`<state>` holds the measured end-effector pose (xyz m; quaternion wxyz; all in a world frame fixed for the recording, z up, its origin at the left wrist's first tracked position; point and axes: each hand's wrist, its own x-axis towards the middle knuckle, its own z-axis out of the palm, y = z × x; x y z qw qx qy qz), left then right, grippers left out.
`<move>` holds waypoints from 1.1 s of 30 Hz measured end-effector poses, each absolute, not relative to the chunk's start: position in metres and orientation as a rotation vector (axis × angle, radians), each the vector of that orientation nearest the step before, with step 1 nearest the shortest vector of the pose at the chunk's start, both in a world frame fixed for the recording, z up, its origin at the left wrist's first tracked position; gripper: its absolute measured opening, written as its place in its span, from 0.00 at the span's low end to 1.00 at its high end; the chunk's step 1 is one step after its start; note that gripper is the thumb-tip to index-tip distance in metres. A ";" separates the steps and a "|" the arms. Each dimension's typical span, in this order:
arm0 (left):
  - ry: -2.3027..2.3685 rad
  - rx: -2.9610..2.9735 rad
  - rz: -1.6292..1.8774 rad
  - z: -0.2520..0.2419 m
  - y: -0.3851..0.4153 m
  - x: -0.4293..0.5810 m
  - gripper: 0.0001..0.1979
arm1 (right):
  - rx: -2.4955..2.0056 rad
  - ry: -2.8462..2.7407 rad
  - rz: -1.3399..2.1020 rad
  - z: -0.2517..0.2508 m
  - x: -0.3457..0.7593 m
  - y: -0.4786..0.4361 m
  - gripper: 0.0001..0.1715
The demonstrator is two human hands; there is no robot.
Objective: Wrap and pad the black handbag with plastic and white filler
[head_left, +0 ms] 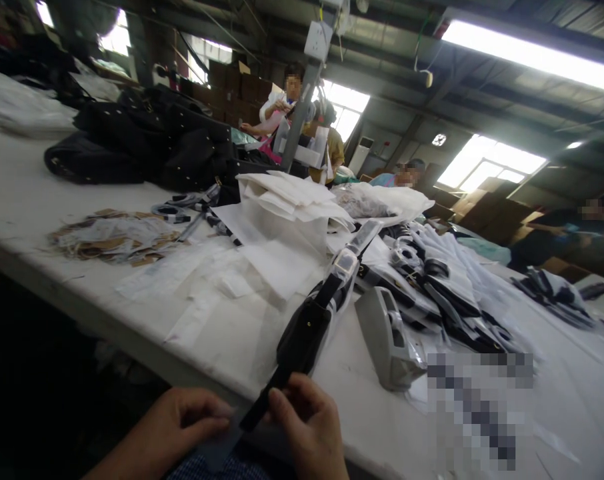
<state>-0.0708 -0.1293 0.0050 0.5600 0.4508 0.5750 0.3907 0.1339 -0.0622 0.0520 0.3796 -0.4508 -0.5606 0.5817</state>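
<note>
Holding: 1 black strap (302, 337) inside a clear sleeve (365, 233), laid slantwise on the table (42, 200), lower end at its near edge.
Left hand (179, 423): fingers pinch the sleeve's open end.
Right hand (309, 430): fingers closed on the strap's tip.
Handling note: probably goes best with the strap straight and the sleeve mouth taut, so the film does not bunch.

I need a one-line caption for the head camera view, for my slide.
Left hand and right hand hold the near end of a plastic-sleeved black strap above a white table.

No legible text or labels.
</note>
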 end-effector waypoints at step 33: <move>1.325 0.986 0.984 0.014 -0.135 -0.065 0.08 | -1.077 -1.379 1.585 0.062 0.126 -0.068 0.18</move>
